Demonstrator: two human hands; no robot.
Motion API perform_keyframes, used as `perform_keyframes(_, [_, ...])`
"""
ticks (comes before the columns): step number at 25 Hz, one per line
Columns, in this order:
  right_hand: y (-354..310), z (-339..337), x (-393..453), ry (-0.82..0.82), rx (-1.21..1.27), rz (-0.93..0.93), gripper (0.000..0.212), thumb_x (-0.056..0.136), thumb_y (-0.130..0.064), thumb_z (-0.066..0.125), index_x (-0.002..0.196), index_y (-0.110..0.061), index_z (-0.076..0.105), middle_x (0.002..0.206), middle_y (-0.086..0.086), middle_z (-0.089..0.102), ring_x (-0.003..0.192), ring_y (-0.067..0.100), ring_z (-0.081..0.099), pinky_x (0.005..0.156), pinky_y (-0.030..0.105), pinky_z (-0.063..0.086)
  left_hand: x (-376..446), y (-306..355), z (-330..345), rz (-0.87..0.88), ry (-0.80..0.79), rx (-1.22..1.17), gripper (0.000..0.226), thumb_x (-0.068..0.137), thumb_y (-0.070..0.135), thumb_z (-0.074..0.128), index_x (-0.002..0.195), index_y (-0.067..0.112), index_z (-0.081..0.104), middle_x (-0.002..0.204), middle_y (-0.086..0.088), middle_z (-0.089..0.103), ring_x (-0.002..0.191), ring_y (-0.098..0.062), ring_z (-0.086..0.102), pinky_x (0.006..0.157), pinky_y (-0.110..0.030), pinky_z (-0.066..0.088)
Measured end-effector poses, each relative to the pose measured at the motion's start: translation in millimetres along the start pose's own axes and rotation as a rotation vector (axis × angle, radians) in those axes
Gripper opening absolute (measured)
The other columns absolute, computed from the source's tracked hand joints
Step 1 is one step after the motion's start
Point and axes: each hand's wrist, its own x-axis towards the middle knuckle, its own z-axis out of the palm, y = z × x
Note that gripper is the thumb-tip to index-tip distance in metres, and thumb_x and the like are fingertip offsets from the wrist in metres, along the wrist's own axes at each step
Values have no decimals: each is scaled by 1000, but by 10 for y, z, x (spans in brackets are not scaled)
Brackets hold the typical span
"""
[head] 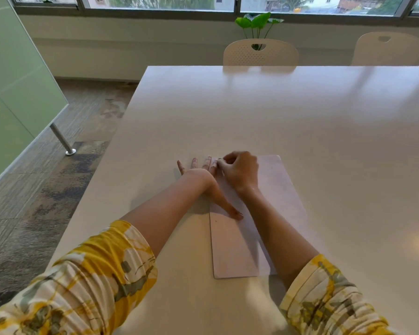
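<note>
A pale pink sheet of paper lies on the white table, folded lengthwise, with a diagonal fold running across its middle. My left hand lies flat at the paper's left edge, fingers spread and straight, its thumb stretched back and pressing on the sheet. My right hand is over the far left corner of the paper, fingers curled, its fingertips pinching the paper's corner right beside my left index finger. Both forearms reach in from the bottom, in yellow patterned sleeves.
Two beige chairs stand at the table's far edge, with a green plant behind them under the window. The table's left edge drops to carpeted floor, where a metal leg and a green glass partition stand.
</note>
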Motion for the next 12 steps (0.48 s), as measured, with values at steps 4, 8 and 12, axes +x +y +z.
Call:
perform_keyframes(4, [298,-523,305,202,-58,254,16,74,-26,72,83,-16,81,84,6,77,86,22,72,84,27,55,-49,-4,-56,-25,-21,-15,174,23,101,60,145,25,-39,155,5,-41,142,-34,-37,105,-75,-20])
perform_keyframes(8, [116,-319,216,87,-92,117,14,79,-27,76,83,-14,80,84,5,77,78,18,71,76,26,56,-55,14,-47,-21,-13,6,170,29,100,61,145,24,-38,156,4,-40,143,-36,-35,106,-75,-18])
perform_keyframes(12, [107,-177,64,62,-18,75,14,76,-33,76,79,-20,80,76,-3,76,71,10,69,68,20,53,-54,13,-47,-14,-5,9,169,29,101,58,144,25,-39,157,4,-39,143,-35,-36,105,-76,-18])
